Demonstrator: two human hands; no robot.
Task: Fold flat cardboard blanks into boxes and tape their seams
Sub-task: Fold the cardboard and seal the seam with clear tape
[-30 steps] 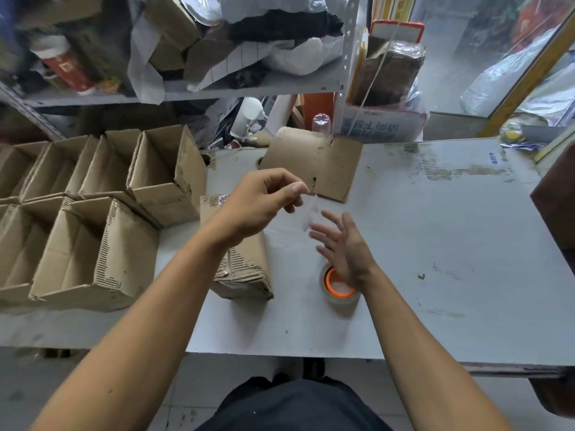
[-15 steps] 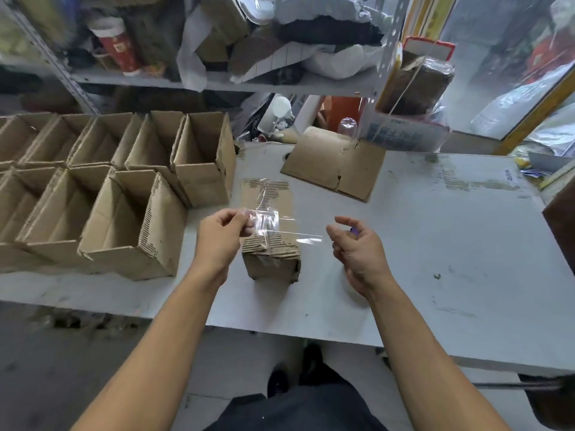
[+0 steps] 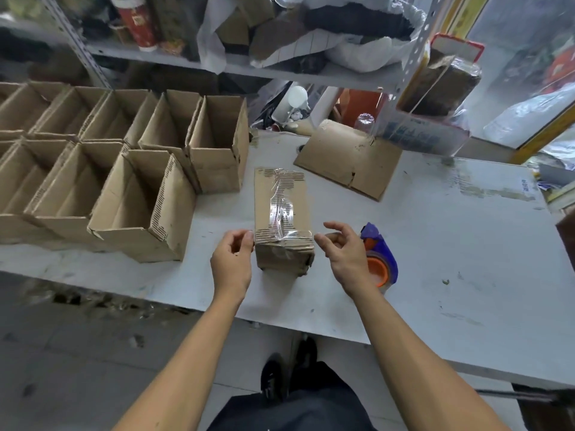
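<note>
Both hands — box between

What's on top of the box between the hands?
Clear tape is stuck along the top of the cardboard box, running over the near edge. The seam under the tape is mostly hidden by its shine, and the box's inside cannot be seen.
</note>
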